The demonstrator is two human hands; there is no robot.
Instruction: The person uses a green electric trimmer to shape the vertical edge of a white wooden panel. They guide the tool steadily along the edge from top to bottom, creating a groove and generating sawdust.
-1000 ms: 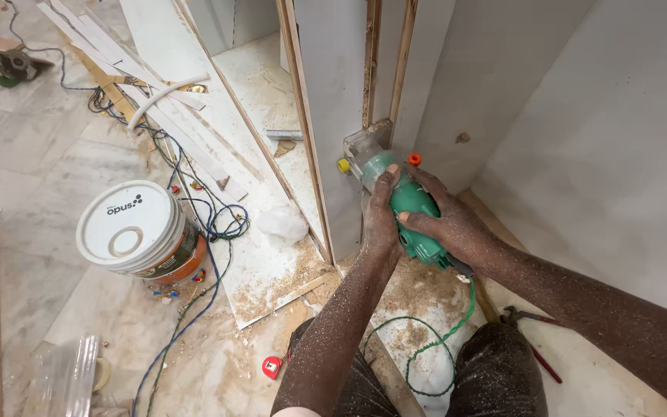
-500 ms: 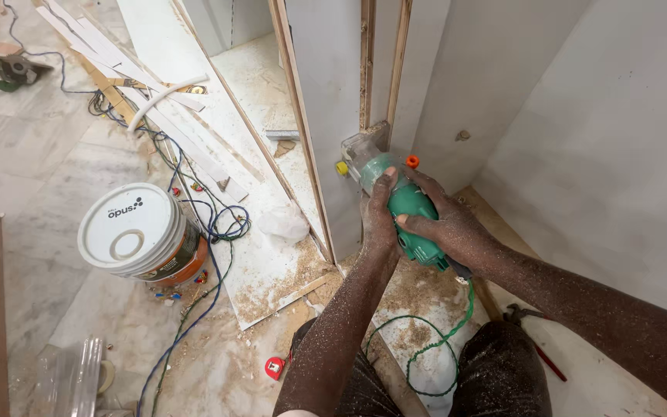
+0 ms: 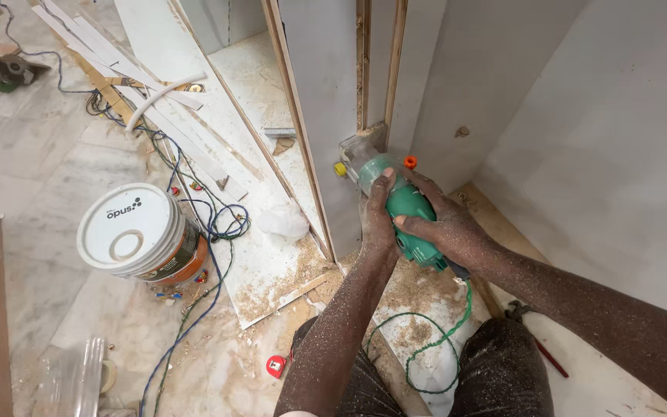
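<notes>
Both my hands grip a green handheld trim router. My left hand wraps its left side and my right hand covers its body from the right. The router's clear base presses against the lower edge of an upright white panel with a bare wood edge strip. A green cord trails from the tool down between my knees. Sawdust coats my forearms and the floor beneath.
A white lidded paint bucket stands on the marble floor at left, with blue and black cables running past it. White laminate strips and a board lie behind. A red tape measure and pliers lie near my legs.
The router and both hands have edged slightly upward along the panel edge. The grip is the same.
</notes>
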